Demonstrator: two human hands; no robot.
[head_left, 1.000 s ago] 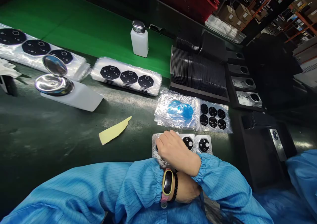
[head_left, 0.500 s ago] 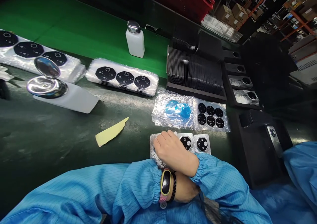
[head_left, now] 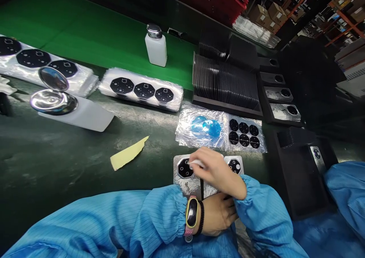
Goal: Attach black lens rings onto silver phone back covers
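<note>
Silver phone back covers with black camera panels lie in a row before me. The left cover (head_left: pixel 186 184) shows dark lettering, and part of the right cover (head_left: pixel 238 168) is visible. Above the row, my right hand (head_left: pixel 215 170) pinches a small white piece of cloth or paper (head_left: pixel 197 163), its tip over the left cover's black panel. My left hand (head_left: pixel 218 214) lies back up across the lower part of the covers, beneath my right forearm. Its visible fingers are apart, partly hidden by the right wrist.
Beyond the covers lie clear bags with blue and black round pieces (head_left: pixel 245 138). A yellow paper scrap (head_left: pixel 129 153), a metal-topped dispenser bottle (head_left: pixel 82 111) and stacked black-octagon sheets (head_left: pixel 142 91) are leftward. Dark trays (head_left: pixel 302 178) stand right, beside another person's blue sleeve (head_left: pixel 346 189).
My right hand has moved right and turned, uncovering the left cover's black panel and the white piece in its fingers. More of my left hand shows now.
</note>
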